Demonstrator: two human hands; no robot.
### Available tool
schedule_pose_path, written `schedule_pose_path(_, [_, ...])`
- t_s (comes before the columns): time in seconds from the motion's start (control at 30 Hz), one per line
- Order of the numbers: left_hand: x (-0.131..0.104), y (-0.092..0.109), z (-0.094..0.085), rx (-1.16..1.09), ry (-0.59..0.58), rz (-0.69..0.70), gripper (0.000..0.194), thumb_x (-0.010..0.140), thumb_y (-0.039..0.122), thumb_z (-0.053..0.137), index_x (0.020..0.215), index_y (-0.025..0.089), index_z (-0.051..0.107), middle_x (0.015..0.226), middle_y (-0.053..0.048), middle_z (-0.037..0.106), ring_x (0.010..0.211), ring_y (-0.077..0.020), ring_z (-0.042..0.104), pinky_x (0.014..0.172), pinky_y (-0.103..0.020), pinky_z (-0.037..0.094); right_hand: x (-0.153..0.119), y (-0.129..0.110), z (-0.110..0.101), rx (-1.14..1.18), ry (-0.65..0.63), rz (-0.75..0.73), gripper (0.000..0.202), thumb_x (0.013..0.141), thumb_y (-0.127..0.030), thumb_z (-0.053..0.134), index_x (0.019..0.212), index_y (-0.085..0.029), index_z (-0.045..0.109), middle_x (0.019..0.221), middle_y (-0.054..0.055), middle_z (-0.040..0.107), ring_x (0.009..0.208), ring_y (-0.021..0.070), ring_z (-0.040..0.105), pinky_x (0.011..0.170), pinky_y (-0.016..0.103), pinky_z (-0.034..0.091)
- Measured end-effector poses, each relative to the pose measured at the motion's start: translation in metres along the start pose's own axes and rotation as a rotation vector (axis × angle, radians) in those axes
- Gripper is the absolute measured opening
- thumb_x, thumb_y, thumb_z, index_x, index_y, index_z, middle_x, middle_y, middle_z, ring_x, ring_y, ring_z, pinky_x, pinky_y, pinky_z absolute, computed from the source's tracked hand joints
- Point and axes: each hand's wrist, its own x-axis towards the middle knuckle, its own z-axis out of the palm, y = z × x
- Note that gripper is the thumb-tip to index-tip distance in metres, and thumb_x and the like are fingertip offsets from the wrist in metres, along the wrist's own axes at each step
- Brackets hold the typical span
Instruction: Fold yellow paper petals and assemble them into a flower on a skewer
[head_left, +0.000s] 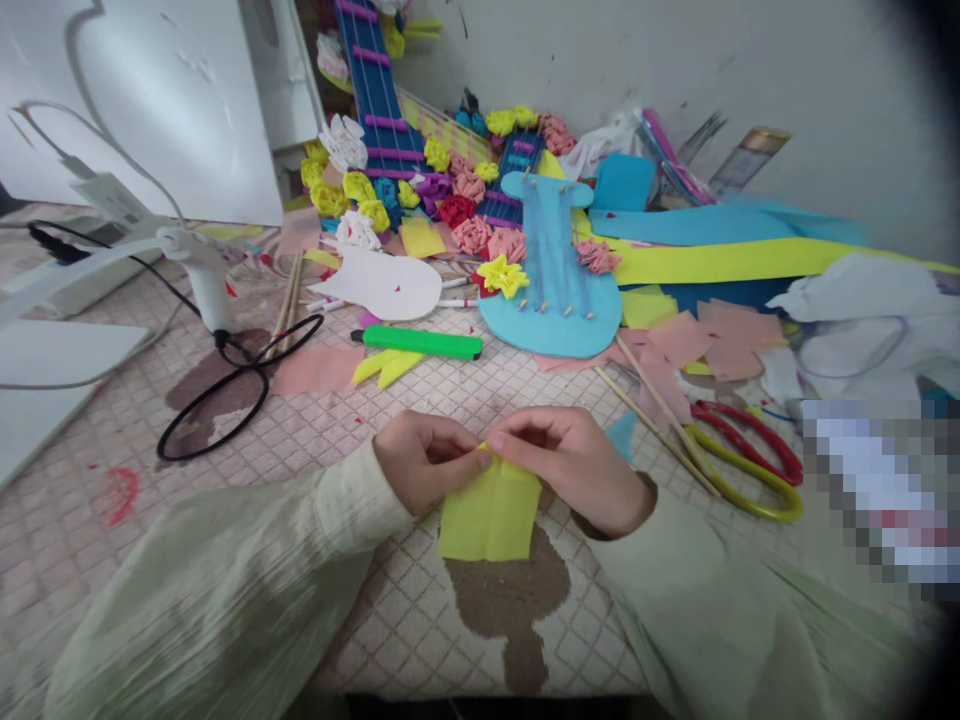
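Note:
A square of yellow crepe paper (489,515) hangs between my two hands over the table, with a crease running down its middle. My left hand (427,460) pinches its top edge between thumb and fingers. Close beside it, my right hand (574,465) grips the same edge, fingertips almost meeting the left ones. The pinched top edge is partly covered by my fingers. Beyond the hands lie a green utility knife (420,342) and a light blue guitar-shaped piece (551,325) strung with threads and bearing a yellow paper flower (502,277).
Red and yellow-handled scissors (750,490) and thin wooden sticks (649,400) lie at the right. Pink paper squares (739,335) are scattered behind them. A black cable (264,390) loops at the left beside a white stand (202,280). Paper flowers (457,210) crowd the back.

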Motion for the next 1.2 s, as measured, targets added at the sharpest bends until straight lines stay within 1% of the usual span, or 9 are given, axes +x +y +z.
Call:
schedule_pose_path(0.2, [0.0001, -0.0008, -0.0003, 0.011, 0.000, 0.018, 0.016, 0.061, 0.028, 0.062, 0.062, 0.012, 0.061, 0.057, -0.002, 0.063, 0.050, -0.0096, 0.056, 0.046, -0.017, 0.043, -0.0004, -0.0011, 0.0011, -0.052, 0.026, -0.023, 0.010, 0.068, -0.026, 0.060, 0.066, -0.017, 0.064, 0.064, 0.000, 0.061, 0.059, 0.0104, 0.054, 0.052, 0.022, 0.042])
schedule_pose_path(0.33, [-0.0003, 0.0004, -0.0008, 0.073, 0.007, 0.074, 0.019, 0.062, 0.030, 0.060, 0.064, 0.011, 0.061, 0.057, -0.003, 0.063, 0.050, -0.0103, 0.056, 0.044, -0.018, 0.042, -0.0004, -0.0015, 0.0014, -0.049, 0.037, -0.030, 0.011, 0.069, -0.026, 0.059, 0.065, -0.016, 0.063, 0.064, 0.000, 0.061, 0.058, 0.0098, 0.053, 0.052, 0.022, 0.042])
schedule_pose_path(0.57, [0.0001, 0.0027, -0.0006, 0.221, 0.107, 0.240, 0.021, 0.067, 0.029, 0.053, 0.064, 0.010, 0.060, 0.054, -0.003, 0.060, 0.048, -0.0093, 0.053, 0.044, -0.017, 0.041, -0.0004, 0.0001, 0.0013, -0.080, 0.044, -0.037, 0.012, 0.069, -0.026, 0.060, 0.066, -0.015, 0.063, 0.062, 0.000, 0.060, 0.058, 0.0088, 0.051, 0.052, 0.020, 0.041])
schedule_pose_path(0.7, [-0.0019, 0.0000, -0.0017, 0.476, 0.196, 0.390, 0.021, 0.072, 0.029, 0.049, 0.063, 0.013, 0.061, 0.052, -0.001, 0.060, 0.046, -0.0083, 0.051, 0.046, -0.018, 0.040, -0.0012, 0.0002, 0.0005, -0.048, 0.054, -0.019, 0.012, 0.068, -0.027, 0.061, 0.066, -0.016, 0.064, 0.062, 0.000, 0.060, 0.058, 0.0087, 0.052, 0.052, 0.020, 0.041])
schedule_pose_path(0.8, [-0.0025, -0.0021, -0.0047, 0.660, 0.292, 0.542, 0.026, 0.074, 0.031, 0.049, 0.056, 0.014, 0.057, 0.045, 0.002, 0.054, 0.041, -0.0055, 0.046, 0.043, -0.016, 0.036, -0.0013, -0.0004, -0.0010, -0.010, 0.089, -0.005, 0.013, 0.068, -0.029, 0.061, 0.067, -0.016, 0.064, 0.063, 0.000, 0.061, 0.058, 0.0095, 0.052, 0.052, 0.021, 0.041])
schedule_pose_path(0.97, [0.0009, -0.0034, -0.0093, 0.758, 0.366, 0.685, 0.035, 0.074, 0.036, 0.052, 0.047, 0.014, 0.048, 0.038, 0.005, 0.043, 0.035, -0.0032, 0.036, 0.038, -0.015, 0.028, 0.0001, -0.0016, -0.0027, 0.045, 0.108, 0.043, 0.015, 0.066, -0.030, 0.063, 0.067, -0.016, 0.064, 0.064, 0.001, 0.061, 0.059, 0.0106, 0.053, 0.053, 0.023, 0.042])
schedule_pose_path(1.03, [0.0012, -0.0024, -0.0098, 0.766, 0.374, 0.695, 0.038, 0.075, 0.038, 0.051, 0.046, 0.014, 0.046, 0.037, 0.006, 0.040, 0.035, -0.0033, 0.034, 0.037, -0.016, 0.026, 0.0004, -0.0020, -0.0030, 0.056, 0.109, 0.055, 0.015, 0.065, -0.031, 0.063, 0.066, -0.015, 0.064, 0.064, 0.001, 0.061, 0.059, 0.0103, 0.053, 0.053, 0.022, 0.042])
schedule_pose_path(1.1, [-0.0002, 0.0000, -0.0093, 0.744, 0.378, 0.646, 0.040, 0.076, 0.039, 0.048, 0.045, 0.014, 0.045, 0.037, 0.005, 0.040, 0.036, -0.0040, 0.033, 0.038, -0.017, 0.027, 0.0006, -0.0022, -0.0032, 0.075, 0.130, 0.063, 0.016, 0.066, -0.032, 0.063, 0.067, -0.016, 0.064, 0.064, 0.001, 0.060, 0.059, 0.0099, 0.052, 0.053, 0.022, 0.041])
schedule_pose_path(1.2, [-0.0039, 0.0041, -0.0065, 0.565, 0.325, 0.520, 0.037, 0.079, 0.041, 0.041, 0.057, 0.014, 0.054, 0.047, 0.002, 0.049, 0.043, -0.0066, 0.042, 0.044, -0.019, 0.032, 0.0008, -0.0020, -0.0030, 0.111, 0.170, 0.068, 0.016, 0.065, -0.032, 0.063, 0.067, -0.016, 0.063, 0.063, 0.000, 0.059, 0.058, 0.0095, 0.051, 0.052, 0.021, 0.040])
